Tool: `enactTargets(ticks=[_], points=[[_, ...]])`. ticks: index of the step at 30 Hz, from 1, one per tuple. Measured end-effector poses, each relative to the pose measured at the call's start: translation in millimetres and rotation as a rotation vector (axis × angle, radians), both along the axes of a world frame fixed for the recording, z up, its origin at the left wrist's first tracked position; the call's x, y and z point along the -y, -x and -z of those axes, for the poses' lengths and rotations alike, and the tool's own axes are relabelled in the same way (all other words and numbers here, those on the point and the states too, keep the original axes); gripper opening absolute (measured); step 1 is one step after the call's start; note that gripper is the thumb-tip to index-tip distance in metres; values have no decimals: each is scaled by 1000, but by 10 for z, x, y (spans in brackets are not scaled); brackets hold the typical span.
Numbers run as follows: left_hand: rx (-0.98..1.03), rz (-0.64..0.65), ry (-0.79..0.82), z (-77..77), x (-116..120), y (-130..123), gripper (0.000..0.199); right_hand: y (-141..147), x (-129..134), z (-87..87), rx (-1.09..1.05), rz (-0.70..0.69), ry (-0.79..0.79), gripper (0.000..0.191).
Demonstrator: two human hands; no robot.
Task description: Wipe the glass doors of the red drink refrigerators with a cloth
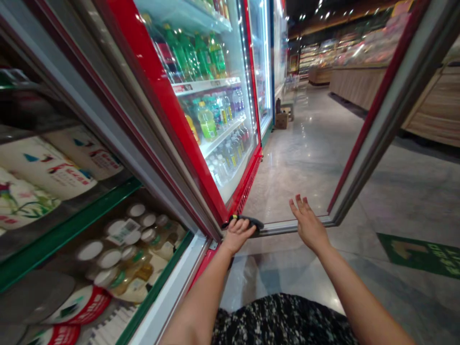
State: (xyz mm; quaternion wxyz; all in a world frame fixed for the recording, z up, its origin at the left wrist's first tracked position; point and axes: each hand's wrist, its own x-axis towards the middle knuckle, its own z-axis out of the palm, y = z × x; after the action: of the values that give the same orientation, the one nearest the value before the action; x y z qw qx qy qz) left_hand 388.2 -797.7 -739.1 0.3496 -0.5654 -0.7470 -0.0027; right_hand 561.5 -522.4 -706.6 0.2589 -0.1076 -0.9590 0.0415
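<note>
My left hand (pixel 237 235) is closed around a slim black object (pixel 256 223) with a small yellow mark. Its kind is unclear. The hand is low at the bottom corner of a swung-open glass door (pixel 383 129), near the hinge side. Further right along the door's bottom rail, my right hand (pixel 308 224) is open, its fingers stretched out and held at or close to the glass. I cannot tell if they touch it. To the left stands the open cooler, its green-edged shelf (pixel 89 218) bearing several lidded jars (pixel 109 258).
Through the glass, a red-framed drinks cooler (pixel 221 203) holds rows of bottles (pixel 206 122). Patterned packages (pixel 53 163) fill the upper left shelf. Cardboard boxes (pixel 282 120) stand on the floor beyond. Wood-sided display counters (pixel 355 86) line the right. A green floor sign (pixel 417 254) lies at right.
</note>
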Motion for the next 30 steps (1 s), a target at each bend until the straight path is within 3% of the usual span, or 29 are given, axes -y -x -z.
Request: enactTargets(ticks=[3, 5, 7, 11, 13, 16, 23, 26, 30], points=[[-2, 61, 45, 158, 144, -47, 22, -24, -24, -6, 6, -6, -33, 109], [4, 55, 32, 138, 222, 5, 25, -33, -40, -16, 10, -11, -40, 110], [15, 2, -18, 18, 289, 112, 33, -33, -49, -22, 13, -12, -44, 110], [56, -227, -192, -307, 379, 333, 48, -4, -47, -18, 1, -14, -44, 107], [82, -317, -244, -372, 398, 364, 52, 16, -44, -12, -6, -17, -40, 107], [114, -325, -210, -244, 425, 270, 50, 35, -53, -10, -14, -21, -40, 107], [221, -223, 26, 392, 450, -114, 33, 59, -52, -9, -25, -37, -50, 106], [257, -212, 86, 456, 339, -147, 31, 74, -13, -6, -36, -11, -59, 105], [258, -126, 161, 386, 383, -74, 33, 63, -13, -12, -17, -13, -77, 106]])
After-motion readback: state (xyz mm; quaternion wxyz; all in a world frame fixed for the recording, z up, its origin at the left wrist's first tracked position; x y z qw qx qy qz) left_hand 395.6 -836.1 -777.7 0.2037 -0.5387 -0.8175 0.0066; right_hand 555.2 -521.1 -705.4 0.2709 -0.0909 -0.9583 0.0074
